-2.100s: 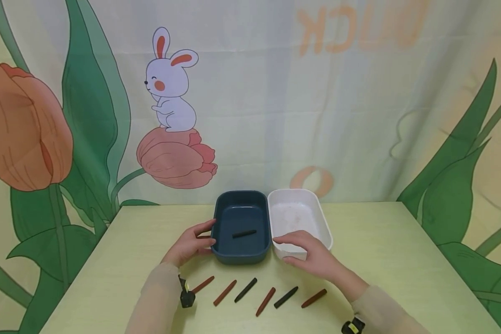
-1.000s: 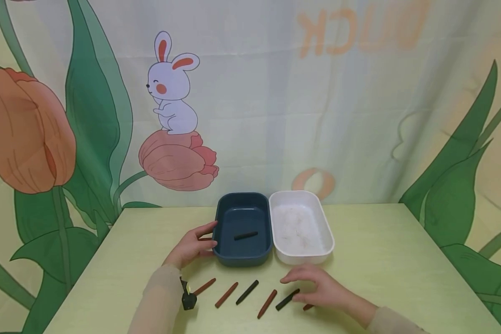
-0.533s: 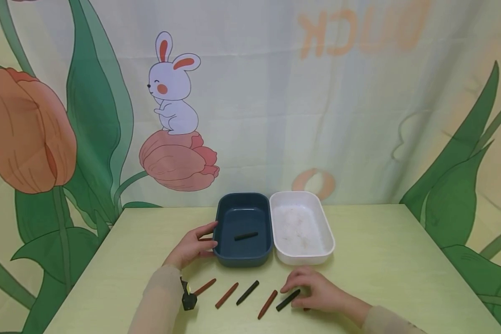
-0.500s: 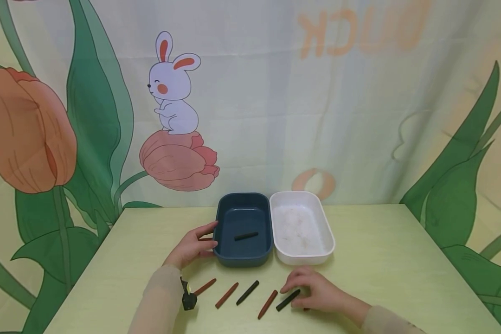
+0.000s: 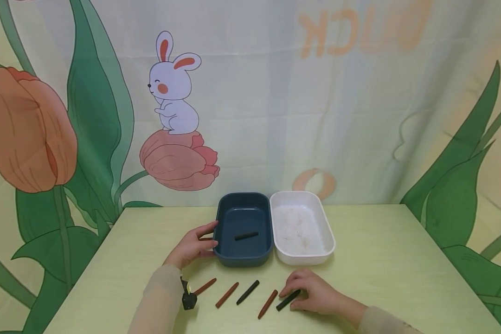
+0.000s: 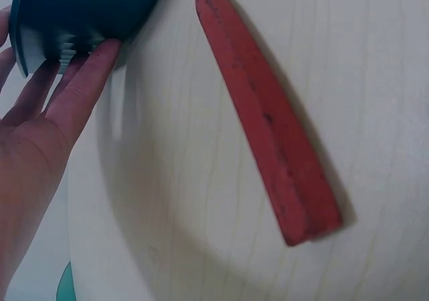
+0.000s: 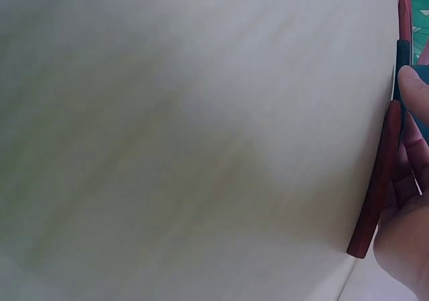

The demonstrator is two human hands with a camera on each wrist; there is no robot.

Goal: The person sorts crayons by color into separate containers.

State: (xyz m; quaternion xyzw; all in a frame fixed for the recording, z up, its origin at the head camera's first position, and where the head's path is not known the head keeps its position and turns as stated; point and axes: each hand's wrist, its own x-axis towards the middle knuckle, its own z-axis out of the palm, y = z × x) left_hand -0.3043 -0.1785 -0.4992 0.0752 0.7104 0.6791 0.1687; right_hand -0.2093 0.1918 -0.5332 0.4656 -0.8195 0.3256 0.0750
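Observation:
In the head view my left hand [image 5: 192,246] rests against the left side of a dark blue bin [image 5: 243,262]. Its fingers lie fairly straight along the outer wall in the left wrist view. One black crayon [image 5: 246,235] lies inside the bin. My right hand [image 5: 315,294] is low over the table, its bent fingers and thumb on either side of a second black crayon [image 5: 288,300]. A gap shows between index fingertip and crayon. A red crayon [image 7: 375,180] lies beside this hand in the right wrist view; the hand hides it in the head view.
A white bin [image 5: 304,260] stands right of the blue one. Across the front of the table [image 5: 375,260] lie red crayons [image 5: 268,304] and another black crayon [image 5: 248,292]. A printed curtain [image 5: 250,116] hangs behind the table.
My right hand has left the white bin's front edge and come down to the black crayon, its fingers drawing closer around it. My left hand stays at the blue bin.

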